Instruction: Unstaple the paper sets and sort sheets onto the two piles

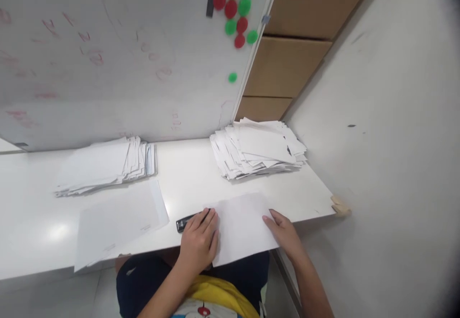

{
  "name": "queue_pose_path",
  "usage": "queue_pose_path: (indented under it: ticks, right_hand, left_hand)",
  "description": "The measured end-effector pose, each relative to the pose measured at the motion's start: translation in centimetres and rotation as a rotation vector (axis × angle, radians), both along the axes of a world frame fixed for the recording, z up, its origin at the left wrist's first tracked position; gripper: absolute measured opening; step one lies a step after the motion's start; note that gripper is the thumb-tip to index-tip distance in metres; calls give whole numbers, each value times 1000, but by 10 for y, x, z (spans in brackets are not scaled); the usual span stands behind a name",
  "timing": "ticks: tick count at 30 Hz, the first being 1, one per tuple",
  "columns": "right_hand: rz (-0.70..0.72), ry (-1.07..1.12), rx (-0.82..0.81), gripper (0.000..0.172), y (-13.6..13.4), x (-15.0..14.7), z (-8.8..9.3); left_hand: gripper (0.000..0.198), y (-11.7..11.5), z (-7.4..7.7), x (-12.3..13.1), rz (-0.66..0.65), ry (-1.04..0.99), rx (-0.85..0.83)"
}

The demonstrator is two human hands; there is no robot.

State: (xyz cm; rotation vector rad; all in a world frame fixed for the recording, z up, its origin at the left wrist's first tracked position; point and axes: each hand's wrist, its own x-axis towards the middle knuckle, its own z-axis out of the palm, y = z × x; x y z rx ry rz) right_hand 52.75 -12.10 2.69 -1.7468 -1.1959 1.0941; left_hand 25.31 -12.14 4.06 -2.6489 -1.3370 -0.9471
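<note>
A white sheet of paper [242,224] lies at the near edge of the white table [187,174], hanging slightly over it. My left hand [199,239] rests flat on the sheet's left edge, fingers together and stretched out, touching a black stapler [185,222] that lies just left of it. My right hand [283,234] lies on the sheet's right edge with fingers extended. Neither hand grips anything.
A loose pile of papers [257,150] sits at the back right of the table, a neater stack [108,167] at the back left, and stapled sheets [120,222] lie in front of it. A whiteboard [118,54] with red and green magnets stands behind. A wall is close on the right.
</note>
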Motion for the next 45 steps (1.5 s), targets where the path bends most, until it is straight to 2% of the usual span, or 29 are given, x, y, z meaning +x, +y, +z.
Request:
queue_pose_path:
  ticks: [4, 7, 11, 13, 17, 19, 21, 23, 24, 26, 28, 31, 34, 37, 40, 42, 45]
  right_hand:
    - [22, -200, 86, 26, 33, 5, 27]
    - [0, -252, 112, 28, 55, 32, 47]
    - [-277, -490, 143, 35, 102, 81, 64]
    - [-342, -582, 141, 37, 135, 96, 68]
    - [-301, -707, 123, 30, 194, 100, 74]
    - [-287, -766, 106, 32, 210, 97, 78]
    - [-295, -822, 90, 43, 214, 93, 79]
    - [-325, -875, 136, 54, 206, 85, 76]
    - [-335, -893, 212, 57, 198, 79, 72]
    - [-324, -888, 445, 55, 171, 57, 61]
    - [-256, -823, 651, 47, 133, 26, 48]
    - [-153, -708, 710, 36, 65, -24, 28]
    - [18, -625, 771, 29, 9, -59, 12]
    - [112, -542, 806, 30, -24, -78, 2]
    - [189, -465, 824, 34, -39, -95, -4]
    - [250, -403, 827, 35, -43, -109, -5]
    - [366, -296, 796, 37, -44, -134, -4]
  left_hand:
    - [47, 6, -1, -14, -92, 21, 30]
    - [55, 8, -11, -20, -121, 22, 92]
    - [62, 8, -23, -20, -105, 11, 122]
    - [61, 7, -24, -19, -100, 10, 132]
    - [57, 0, -11, -23, -122, 9, 175]
    - [55, -7, 0, -35, -83, 3, 216]
    - [56, -13, 10, -55, 16, 17, 252]
    - [57, -17, 16, -82, 143, 67, 234]
    - [57, -18, 16, -98, 210, 105, 193]
    - [58, -22, 11, -132, 350, 168, 89]
    - [61, -28, 2, -167, 418, 228, 14]
    - [53, -42, -9, -212, 322, 343, 14]
    - [45, -54, -8, -240, 209, 424, 75]
    - [38, -62, -2, -250, 117, 481, 65]
    - [38, -64, 2, -246, 51, 526, 92]
    - [33, -62, 1, -239, 68, 519, 119]
    - [23, -54, -1, -228, 168, 466, 46]
